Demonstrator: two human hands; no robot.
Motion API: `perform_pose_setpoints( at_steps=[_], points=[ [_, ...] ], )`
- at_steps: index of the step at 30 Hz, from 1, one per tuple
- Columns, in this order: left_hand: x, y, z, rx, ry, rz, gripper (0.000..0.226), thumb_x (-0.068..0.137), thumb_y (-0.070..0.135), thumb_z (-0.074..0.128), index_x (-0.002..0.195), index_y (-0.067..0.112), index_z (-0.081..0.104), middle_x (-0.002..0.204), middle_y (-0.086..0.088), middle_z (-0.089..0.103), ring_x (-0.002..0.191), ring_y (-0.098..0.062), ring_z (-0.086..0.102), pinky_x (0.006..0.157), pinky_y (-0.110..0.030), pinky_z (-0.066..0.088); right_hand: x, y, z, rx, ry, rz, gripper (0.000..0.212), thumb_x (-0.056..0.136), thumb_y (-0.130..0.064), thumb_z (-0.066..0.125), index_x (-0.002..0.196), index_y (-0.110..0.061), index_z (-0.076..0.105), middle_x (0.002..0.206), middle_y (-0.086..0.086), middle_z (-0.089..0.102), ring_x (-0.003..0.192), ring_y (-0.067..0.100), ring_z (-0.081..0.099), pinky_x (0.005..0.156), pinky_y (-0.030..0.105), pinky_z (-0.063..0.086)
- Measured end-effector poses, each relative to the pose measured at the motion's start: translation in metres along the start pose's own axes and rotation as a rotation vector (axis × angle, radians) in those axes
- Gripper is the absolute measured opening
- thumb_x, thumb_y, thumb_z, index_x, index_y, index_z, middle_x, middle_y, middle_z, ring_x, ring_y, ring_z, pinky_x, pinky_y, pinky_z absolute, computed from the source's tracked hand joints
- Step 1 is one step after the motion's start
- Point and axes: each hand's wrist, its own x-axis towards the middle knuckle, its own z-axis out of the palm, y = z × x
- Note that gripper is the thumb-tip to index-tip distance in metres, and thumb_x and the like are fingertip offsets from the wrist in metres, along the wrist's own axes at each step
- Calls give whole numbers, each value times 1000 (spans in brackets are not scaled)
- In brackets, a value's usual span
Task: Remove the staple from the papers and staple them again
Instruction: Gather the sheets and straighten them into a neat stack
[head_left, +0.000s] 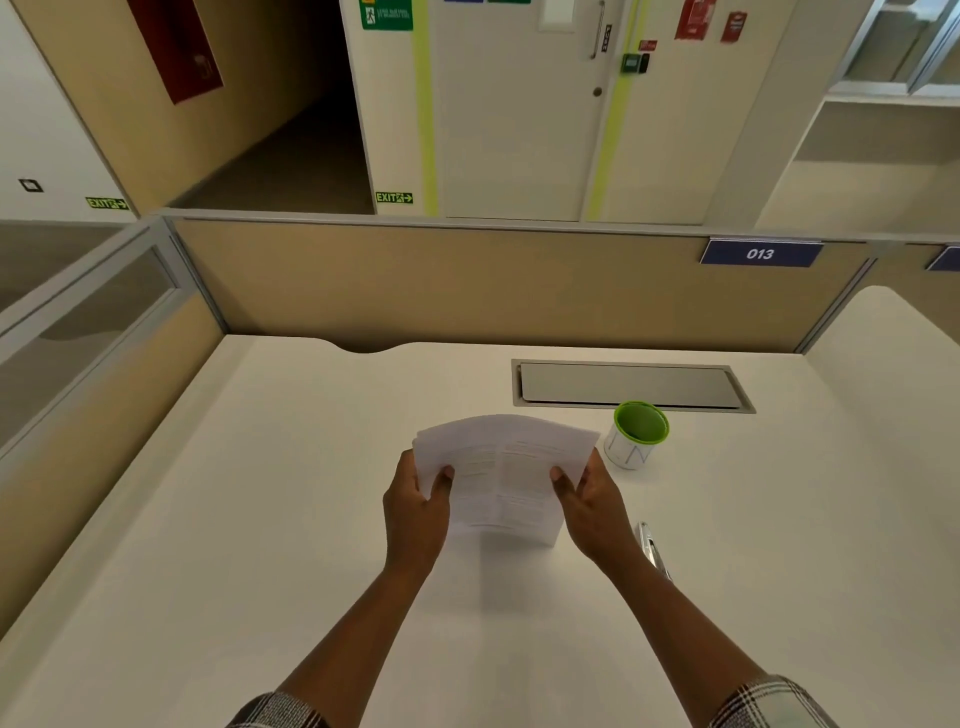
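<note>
Upright on the desk (260, 519), the papers (504, 478) are gripped at their sides by the left hand (415, 509) and right hand (592, 504); tapping squares the edges.

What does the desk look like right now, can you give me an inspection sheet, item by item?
Surface: white desk with a closed grey cable hatch at the back.
Job's things: papers held upright, lower edge on the desk; metal tool, probably the stapler, beside the right forearm.
Clutter: green-rimmed cup right of the papers.
Grippers: left hand and right hand grip the papers' sides.
Cables: nothing seen.
Surroundings: tan partition, sign 013, door beyond.
</note>
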Motion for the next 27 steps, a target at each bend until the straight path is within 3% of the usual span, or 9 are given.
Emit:
perform_pose_setpoints(
  at_steps=[9,13,17,19,23,27],
  points=[
    [9,13,-7,59,46,138,24,90,20,63,108,4,57,91,-5,62,76,-17,58,65,-3,48,6,-14,-7,-33,70,-69,21,97,-23,52,115,-13,51,104,-2,64,90,2,61,73,11,51],
    [14,15,-11,55,36,168,29,89,24,65,112,9,56,95,-5,66,84,-23,64,67,-4,49,9,-16,-8,-17,74,-91,17,96,-24,54,110,-17,49,102,-3,66,92,7,64,79,32,57],
    [16,21,-17,83,31,323,55,88,15,68,136,11,43,105,-9,67,88,-18,66,81,-6,50,7,-23,-14,42,74,-148,47,93,-19,60,134,-24,38,110,-5,65,101,9,66,82,20,56],
    [21,22,-20,162,15,433,53,88,13,67,136,10,46,110,-9,67,90,-16,65,83,-5,49,9,-31,-19,-4,91,-205,56,93,-17,59,138,-35,32,109,-6,64,96,4,66,79,15,54],
    [29,19,-24,269,-11,568,34,90,11,64,124,11,61,110,-9,69,92,-18,65,76,-1,47,14,-37,-25,-101,67,-346,45,95,-17,56,132,-40,45,122,-11,58,104,7,61,79,13,52],
    [30,21,-24,251,22,535,34,89,12,66,123,10,62,107,-8,71,87,-18,66,74,0,46,17,-35,-26,-124,68,-373,38,96,-16,55,126,-40,50,120,-12,59,103,3,58,78,14,51]
  ],
)
